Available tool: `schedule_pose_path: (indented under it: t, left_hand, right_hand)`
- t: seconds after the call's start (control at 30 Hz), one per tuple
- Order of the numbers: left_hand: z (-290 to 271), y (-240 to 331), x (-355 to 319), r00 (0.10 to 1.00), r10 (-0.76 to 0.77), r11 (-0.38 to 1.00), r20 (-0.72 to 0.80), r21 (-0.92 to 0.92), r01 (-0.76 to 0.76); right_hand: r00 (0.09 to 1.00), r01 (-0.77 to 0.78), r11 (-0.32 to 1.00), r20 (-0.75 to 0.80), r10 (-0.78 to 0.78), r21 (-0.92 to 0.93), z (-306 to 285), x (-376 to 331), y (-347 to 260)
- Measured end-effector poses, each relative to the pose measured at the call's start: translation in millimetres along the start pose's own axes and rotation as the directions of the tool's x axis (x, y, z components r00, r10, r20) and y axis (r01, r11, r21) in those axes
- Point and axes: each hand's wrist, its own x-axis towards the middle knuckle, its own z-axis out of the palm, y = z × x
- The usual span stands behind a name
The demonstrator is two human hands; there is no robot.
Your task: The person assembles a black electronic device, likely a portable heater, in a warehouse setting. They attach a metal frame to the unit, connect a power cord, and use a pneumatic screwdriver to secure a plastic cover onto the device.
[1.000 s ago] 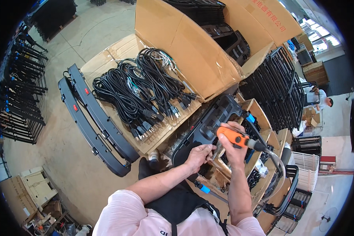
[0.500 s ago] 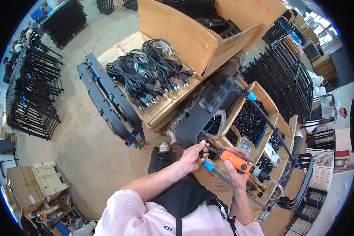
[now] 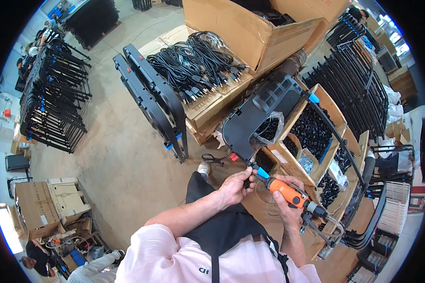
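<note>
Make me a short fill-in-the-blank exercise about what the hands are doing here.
1. The right hand grips a powered screwdriver with an ____ body.
2. The left hand pinches at the screwdriver's ____.
3. The bundled black cables lie on flattened ____.

Missing words: orange; tip; cardboard

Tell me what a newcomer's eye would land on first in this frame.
Probably the orange power screwdriver gripped in the right hand at centre, its tip meeting the left hand. Just above lies a black ribbed panel over cardboard trays of small black parts, with a heap of black cables further up.
</note>
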Motion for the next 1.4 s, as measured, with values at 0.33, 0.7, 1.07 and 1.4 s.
schedule_pose_path:
  t: [0.33,0.7,1.07,1.4]
  left_hand:
    - [-10.8,41.6,-22.0,0.99,0.133,0.93,-0.05,0.352,-0.107]
    - [-2.2,147.4,35.6,0.737,0.666,-0.297,0.11,0.946,0.128]
    - [0.1,140.4,35.1,0.739,0.662,-0.339,0.123,0.929,0.149]
    - [-22.2,143.8,40.6,0.65,0.753,-0.05,0.106,0.993,-0.104]
  right_hand:
    - [0.999,-0.003,0.997,-0.045,-0.001,-0.083,21.6,32.2,-6.6]
    - [0.995,-0.093,0.983,-0.047,0.087,-0.156,32.6,52.7,6.1]
    - [0.994,-0.105,0.967,-0.018,0.104,-0.232,38.7,58.7,15.8]
    - [0.984,-0.024,0.898,0.147,0.098,-0.439,54.1,81.3,15.1]
